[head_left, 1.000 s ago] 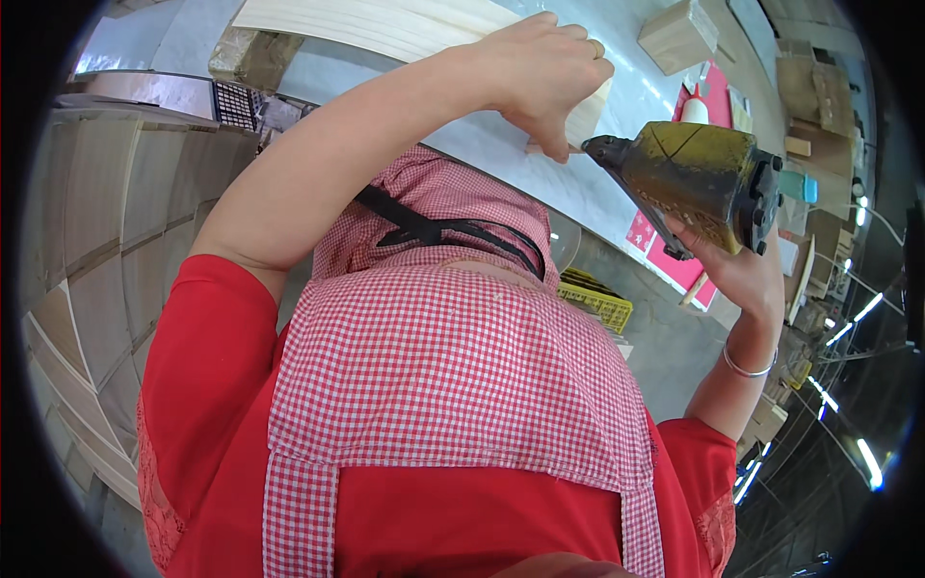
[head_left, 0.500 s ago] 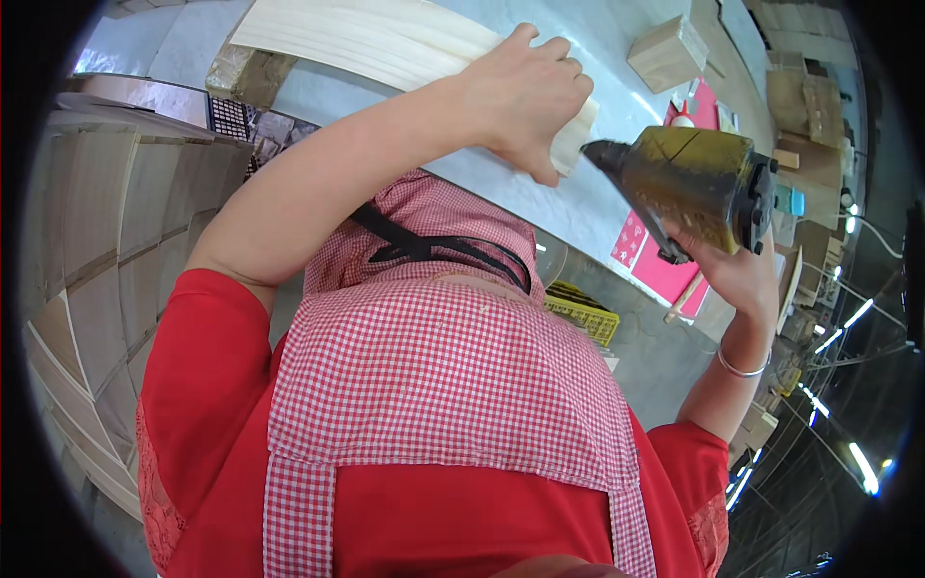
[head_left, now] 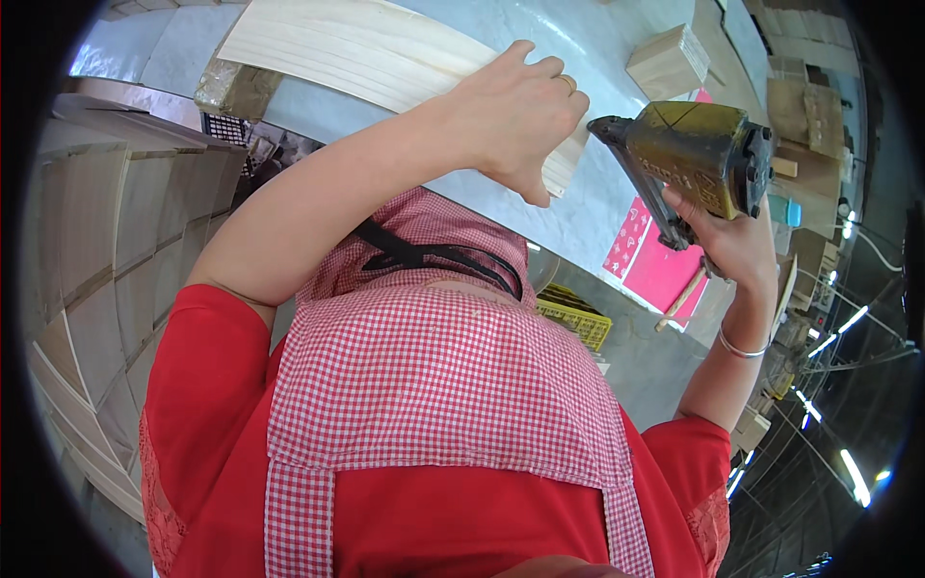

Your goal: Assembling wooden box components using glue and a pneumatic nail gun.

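Observation:
A long pale wooden board [head_left: 361, 48] lies across the grey tabletop [head_left: 593, 217], stretching from the far left toward the middle. My left hand [head_left: 525, 120] grips its right end, thumb on the near edge and fingers over the far side; the palm hides part of the board. In my right hand [head_left: 737, 241] is a worn yellow and black nail gun [head_left: 694, 159], held by its handle. Its narrow nose points left, close to the board's right end and a little apart from it.
A wooden box-like block [head_left: 668, 63] stands at the far right of the table. Pink patterned sheets [head_left: 665, 275] lie near the right edge, with a stick over them. Below is a yellow crate [head_left: 575, 318]. Stacked panels [head_left: 145, 222] rise at left, beside a taped carton [head_left: 236, 91].
The nail gun's nose has shifted up and away from the board's end, and the gun has turned slightly. My left hand still grips the board, whose right end sits slightly lower in view.

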`<state>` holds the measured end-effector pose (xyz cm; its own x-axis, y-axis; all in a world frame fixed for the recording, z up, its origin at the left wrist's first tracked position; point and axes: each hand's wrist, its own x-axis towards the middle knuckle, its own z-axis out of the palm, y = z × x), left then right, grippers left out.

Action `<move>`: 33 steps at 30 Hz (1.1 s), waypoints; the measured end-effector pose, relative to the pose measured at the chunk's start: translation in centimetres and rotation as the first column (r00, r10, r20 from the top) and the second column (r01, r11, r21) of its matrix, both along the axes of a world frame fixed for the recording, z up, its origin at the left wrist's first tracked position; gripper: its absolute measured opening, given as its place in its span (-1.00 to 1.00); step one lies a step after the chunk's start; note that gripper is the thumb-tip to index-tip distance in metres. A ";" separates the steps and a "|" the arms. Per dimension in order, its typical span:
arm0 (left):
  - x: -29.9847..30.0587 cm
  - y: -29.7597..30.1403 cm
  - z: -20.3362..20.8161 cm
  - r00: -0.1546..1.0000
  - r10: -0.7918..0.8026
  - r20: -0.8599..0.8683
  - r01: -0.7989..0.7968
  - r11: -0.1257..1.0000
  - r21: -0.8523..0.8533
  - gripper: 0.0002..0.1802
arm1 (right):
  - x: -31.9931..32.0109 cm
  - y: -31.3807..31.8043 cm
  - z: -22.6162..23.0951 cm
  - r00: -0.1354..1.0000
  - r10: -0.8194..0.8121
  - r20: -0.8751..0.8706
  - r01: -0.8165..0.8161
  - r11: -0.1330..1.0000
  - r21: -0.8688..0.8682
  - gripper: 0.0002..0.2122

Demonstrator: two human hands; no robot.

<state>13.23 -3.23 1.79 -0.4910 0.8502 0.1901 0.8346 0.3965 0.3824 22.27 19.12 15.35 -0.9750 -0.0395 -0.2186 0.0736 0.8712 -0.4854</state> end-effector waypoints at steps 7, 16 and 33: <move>0.3 0.0 0.3 1.000 -0.008 0.024 0.008 1.000 -0.014 -0.14 | -0.8 0.0 0.6 0.996 0.066 0.057 -0.068 0.997 0.041 -0.65; -1.5 -1.4 -0.2 0.991 0.096 -0.098 -0.070 0.969 0.239 -0.24 | 3.1 3.1 -1.9 0.906 -0.402 -0.134 0.383 0.912 -0.144 -0.70; -5.0 0.0 7.3 0.539 -0.019 0.842 -0.610 0.680 0.406 -0.73 | 15.6 16.5 -19.6 0.723 -0.632 -0.280 0.686 0.608 0.399 -0.37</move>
<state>8.23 -3.27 9.12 -0.8939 0.4483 -0.0008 -0.0142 -0.0265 0.9995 37.87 35.65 -4.20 -0.7137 0.6973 0.0669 0.6909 0.7164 -0.0966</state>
